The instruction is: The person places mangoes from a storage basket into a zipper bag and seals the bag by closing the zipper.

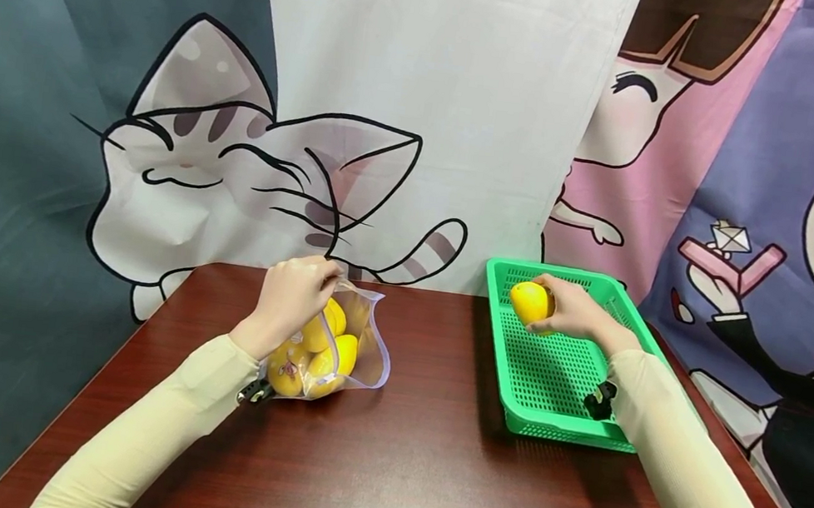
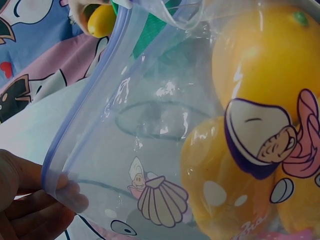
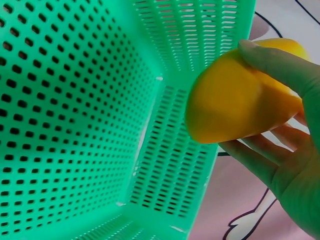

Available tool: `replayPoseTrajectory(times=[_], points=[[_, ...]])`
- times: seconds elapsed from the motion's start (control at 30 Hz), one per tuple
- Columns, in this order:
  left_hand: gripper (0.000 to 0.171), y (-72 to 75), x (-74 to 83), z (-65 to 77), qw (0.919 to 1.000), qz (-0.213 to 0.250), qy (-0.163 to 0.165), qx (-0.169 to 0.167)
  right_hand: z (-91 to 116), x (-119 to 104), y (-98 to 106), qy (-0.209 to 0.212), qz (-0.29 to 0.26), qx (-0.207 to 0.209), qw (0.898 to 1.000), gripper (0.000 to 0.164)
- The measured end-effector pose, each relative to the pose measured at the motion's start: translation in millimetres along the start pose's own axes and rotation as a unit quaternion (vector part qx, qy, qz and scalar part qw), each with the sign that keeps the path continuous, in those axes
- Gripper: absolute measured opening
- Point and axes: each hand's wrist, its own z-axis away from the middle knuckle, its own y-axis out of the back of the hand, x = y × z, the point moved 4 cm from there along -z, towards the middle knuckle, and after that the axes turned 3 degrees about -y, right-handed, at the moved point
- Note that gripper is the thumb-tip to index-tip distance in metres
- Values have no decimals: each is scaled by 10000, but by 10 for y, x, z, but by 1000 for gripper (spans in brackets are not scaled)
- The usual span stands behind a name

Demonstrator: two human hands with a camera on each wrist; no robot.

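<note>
My left hand (image 1: 299, 300) pinches the lilac zip edge of a clear zip-lock bag (image 1: 371, 349), whose mouth gapes to the right. Inside the bag lie several yellow lemons (image 1: 335, 358); one shows a green stem nub in the left wrist view. Cartoon prints, among them a pink shell (image 2: 162, 200), mark the plastic. My right hand (image 1: 576, 308) grips another yellow lemon (image 1: 530, 302) between thumb and fingers, above the far left part of a green perforated basket (image 1: 552, 371). In the right wrist view this lemon (image 3: 230, 100) overlaps the basket's rim.
The dark reddish-brown table (image 1: 414, 456) carries the bag on the left and the basket on the right. Close behind its far edge hangs a cartoon-printed cloth (image 1: 437, 56). Each wrist wears a small black device (image 1: 600, 400).
</note>
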Motion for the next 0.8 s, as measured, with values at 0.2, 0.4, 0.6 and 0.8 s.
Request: replayPoseTrajectory(times=[0.2,0.4,0.6,0.8], points=[[11,-1,-3,1,10000,2,32,-19,3,-127,77,217,-4,153,9996,72],[10,-6,-7,-2,10000,5,66,-44,25,-303,156,440,-52,376,9983,69],[11,-13,-9,-8,9999,3,76,-97,52,-440,185,638,-71,500,9967,68],[11,-13,-8,-11,9999,-2,64,-80,62,-574,228,773,-62,588,9953,67]])
